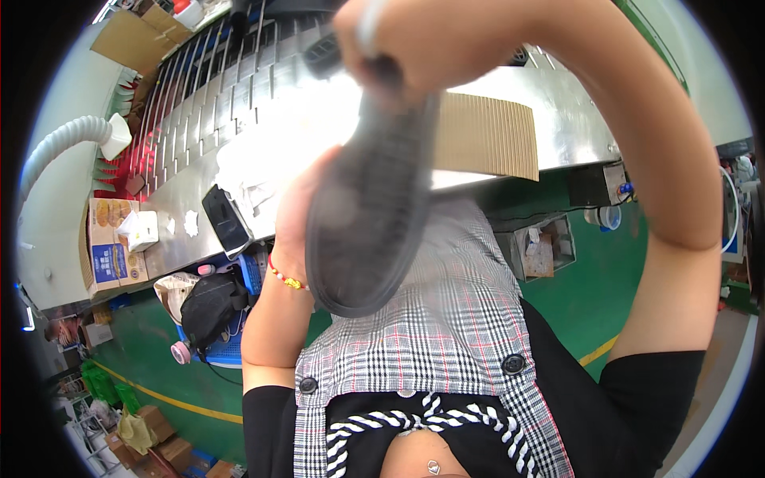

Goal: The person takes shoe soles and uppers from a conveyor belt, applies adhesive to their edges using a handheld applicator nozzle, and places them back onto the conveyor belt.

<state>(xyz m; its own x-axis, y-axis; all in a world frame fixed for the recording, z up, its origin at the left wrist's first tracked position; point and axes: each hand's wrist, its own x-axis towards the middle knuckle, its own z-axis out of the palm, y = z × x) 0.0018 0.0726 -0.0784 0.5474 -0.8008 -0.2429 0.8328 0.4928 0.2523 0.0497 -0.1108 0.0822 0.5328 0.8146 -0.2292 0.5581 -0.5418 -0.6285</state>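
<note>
A black shoe [370,215] is held up before my chest, its ridged sole turned toward me and its rounded toe end pointing down. It is blurred by motion. My left hand [301,211] wraps the shoe's left side, most of its fingers hidden behind it; a red cord with a gold charm circles that wrist. At the top, my right hand [422,52] is closed at the heel end, with a pale band round one finger. Whether that hand holds anything besides the shoe is hidden. Just left of it lies a dark ridged object [321,56].
Beyond the shoe is a shiny metal bench [570,111] with a corrugated cardboard sheet [490,135] and a phone [225,221]. Metal rollers [207,88] run behind. At left are a tissue pack [142,231], a carton [111,247] and a white hose [68,143]. A black bag [211,307] sits below.
</note>
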